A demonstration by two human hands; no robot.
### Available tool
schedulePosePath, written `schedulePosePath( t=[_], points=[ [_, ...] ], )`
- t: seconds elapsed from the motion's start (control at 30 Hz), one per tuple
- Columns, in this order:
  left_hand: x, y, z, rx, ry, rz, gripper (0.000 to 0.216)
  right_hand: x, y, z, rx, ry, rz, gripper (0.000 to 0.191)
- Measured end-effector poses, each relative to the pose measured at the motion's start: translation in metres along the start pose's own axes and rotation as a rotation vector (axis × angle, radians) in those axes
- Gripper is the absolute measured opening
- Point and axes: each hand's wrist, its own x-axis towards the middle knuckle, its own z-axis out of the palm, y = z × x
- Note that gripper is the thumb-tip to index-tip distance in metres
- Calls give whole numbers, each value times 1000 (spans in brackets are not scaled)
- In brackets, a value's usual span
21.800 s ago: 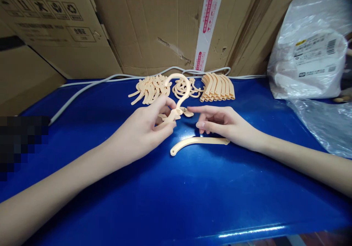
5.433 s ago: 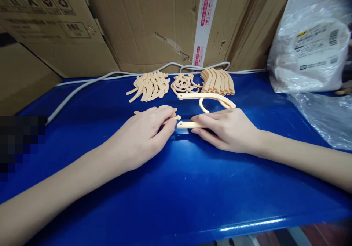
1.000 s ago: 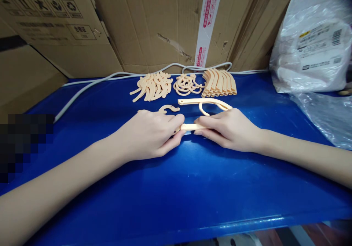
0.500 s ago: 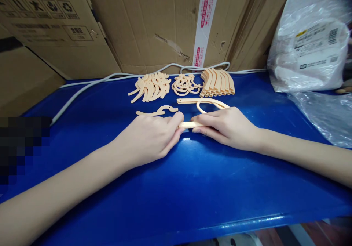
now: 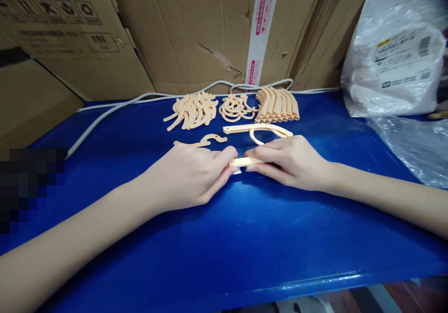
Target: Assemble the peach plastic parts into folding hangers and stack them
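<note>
Between both hands is a beige plastic hanger arm [image 5: 242, 162], a short stretch of it showing. My left hand [image 5: 192, 173] pinches its left end with thumb and fingers. My right hand [image 5: 294, 161] is closed around the right part, its fingers covering most of that end. Just behind the right hand lies a longer beige hanger piece [image 5: 241, 129] with a hole near its left end, and a curved hook [image 5: 255, 138] partly shows below it. A wavy beige piece [image 5: 210, 139] lies behind the left hand, partly hidden by it.
At the back of the blue table [image 5: 245, 247] are a pile of curved pieces [image 5: 192, 110], a heap of hooks [image 5: 236, 108] and a neat row of hanger arms [image 5: 278, 105]. A white cable [image 5: 115, 105] runs behind. Cardboard boxes [image 5: 196, 28] and a plastic bag [image 5: 395, 56] border the table.
The held piece has come slightly nearer and more of it shows between my hands. My left fingertips have shifted a little right; the loose long piece has moved slightly left.
</note>
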Motion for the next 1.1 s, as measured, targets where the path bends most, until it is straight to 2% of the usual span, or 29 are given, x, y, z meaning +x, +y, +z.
schedulePosePath(
  t=[0.2, 0.4, 0.5, 0.6, 0.8, 0.93, 1.1],
  points=[
    [1, -2, 1, 56, 30, -5, 26, 0, -3, 1, -132, 25, 55, 33],
    [0, -6, -1, 30, 64, -31, 25, 2, -6, -5, -202, 265, 27, 25],
    [0, -8, -2, 25, 65, -42, 23, 3, 2, -8, -187, 383, 141, 21],
    [0, -8, -3, 32, 72, -42, 23, 4, 15, -7, -77, 452, 291, 21],
    [0, -8, -3, 67, 84, -51, 24, 5, 29, -4, 150, 351, 403, 36],
    [1, -8, -4, 71, 77, -58, 24, 6, 26, -3, 55, 245, 372, 37],
    [0, -7, -4, 16, 38, -28, 19, 5, 24, -1, -79, 202, 309, 36]
  ],
)
